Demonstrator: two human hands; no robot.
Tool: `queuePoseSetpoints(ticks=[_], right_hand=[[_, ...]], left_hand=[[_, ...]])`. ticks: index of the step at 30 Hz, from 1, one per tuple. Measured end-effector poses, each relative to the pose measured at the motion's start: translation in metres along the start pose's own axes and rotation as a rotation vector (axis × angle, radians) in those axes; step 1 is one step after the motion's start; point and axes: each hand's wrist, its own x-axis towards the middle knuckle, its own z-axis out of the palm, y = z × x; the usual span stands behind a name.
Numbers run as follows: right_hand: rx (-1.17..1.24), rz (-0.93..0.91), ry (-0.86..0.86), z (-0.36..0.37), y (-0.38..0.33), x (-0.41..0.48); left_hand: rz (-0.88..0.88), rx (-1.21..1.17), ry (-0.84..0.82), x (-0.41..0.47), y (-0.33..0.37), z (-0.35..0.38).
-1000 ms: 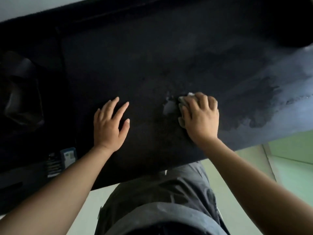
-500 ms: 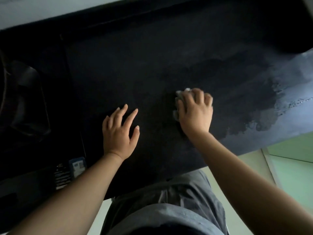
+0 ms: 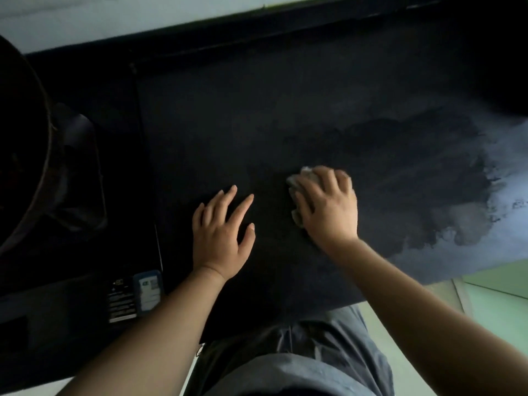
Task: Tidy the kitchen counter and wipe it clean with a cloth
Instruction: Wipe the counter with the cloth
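Note:
The dark kitchen counter (image 3: 285, 110) fills most of the head view. My right hand (image 3: 328, 207) presses down on a small pale cloth (image 3: 297, 178), its fingers curled over it; only the cloth's edges show at my fingertips and thumb. My left hand (image 3: 223, 230) rests flat on the counter just left of it, fingers spread and straight, holding nothing. A darker wet patch (image 3: 414, 178) spreads to the right of the cloth, ending at a lighter dry area (image 3: 503, 172).
A black stove (image 3: 85, 195) with a label sticker (image 3: 147, 290) sits at the left, with a large dark pan's rim (image 3: 43, 172) over it. A pale wall (image 3: 114, 18) runs behind the counter. The counter's front edge is near my body, with green floor (image 3: 491, 310) at the right.
My right hand has kept the cloth moving over the same spot on the counter. My left hand stays flat beside it. The camera has shifted, showing more stove at the left.

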Motion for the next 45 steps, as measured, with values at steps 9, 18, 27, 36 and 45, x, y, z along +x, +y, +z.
queuePoseSetpoints(ticks=[9,18,27,36,45], right_hand=[[-0.006,0.145,0.041,-0.007,0.018,0.003],[0.087,0.133,0.022,-0.031,0.036,0.016],[-0.004,0.08,-0.045,-0.011,-0.008,-0.09],[-0.034,0.324,0.102,-0.013,0.028,-0.049],[-0.035,-0.134,-0.081,0.0,0.001,-0.045]], left_hand=[[-0.01,0.0,0.006,0.0,0.0,0.0],[0.003,0.002,0.008,0.001,0.001,0.0],[0.033,0.02,0.033,-0.001,0.001,0.003],[0.036,0.017,0.045,-0.001,0.0,0.004],[0.015,-0.006,0.031,0.0,0.003,-0.002]])
